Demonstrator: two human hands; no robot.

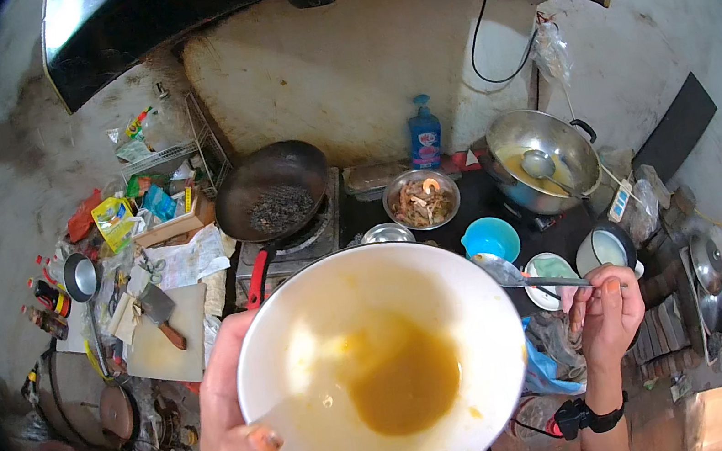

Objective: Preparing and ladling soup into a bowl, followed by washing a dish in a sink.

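A large white bowl (296, 401) fills the middle of the picture, tilted so that I see inside. Brownish-yellow liquid (405, 382) pools in it, and small yellow specks cling to the wall. My left hand (223, 404) grips its left rim, thumb over the edge. Between thumb and fingers of my right hand (607, 314) is the handle of a metal spoon (538, 280). The spoon's head is at the bowl's upper right rim, partly hidden; whether they touch I cannot tell. Behind the bowl, a dark wok (281, 198) with blackened residue sits on a gas stove (245, 266).
A steel bowl of shrimp-like pieces (423, 199), a blue plastic bowl (491, 240) and a steel pot holding a ladle (542, 162) stand behind. On the left, a cleaver (159, 306) lies on a cutting board (188, 347). A range hood (218, 0) hangs above.
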